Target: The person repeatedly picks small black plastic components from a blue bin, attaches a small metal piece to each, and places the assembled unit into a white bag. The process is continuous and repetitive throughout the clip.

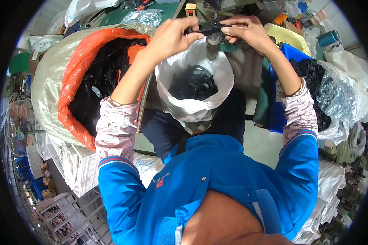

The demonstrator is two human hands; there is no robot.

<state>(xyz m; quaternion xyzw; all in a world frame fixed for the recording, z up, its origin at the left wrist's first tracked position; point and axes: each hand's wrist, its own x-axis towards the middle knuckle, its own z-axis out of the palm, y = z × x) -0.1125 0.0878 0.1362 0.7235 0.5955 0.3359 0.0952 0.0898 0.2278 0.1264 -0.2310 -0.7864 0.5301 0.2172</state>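
Observation:
At the top middle, a long black plastic part [208, 29] lies level over a round metal post [213, 45]. Its left end is in my left hand [171, 37], with thumb and fingers closed round it. My right hand [247, 33] pinches at the part's right end with thumb and forefinger; whether a smaller piece sits in that pinch is hidden. Below both hands hangs or stands a white bag [171, 100], open at the top, with dark black parts [194, 81] inside.
On the left, a large woven sack with an orange liner [65, 100] holds many black parts. To the right stand a blue bin [277, 116] of small black pieces, a yellow basin [294, 38] and a clear bag of small parts [335, 98]. A small box [191, 10] stands behind my left hand.

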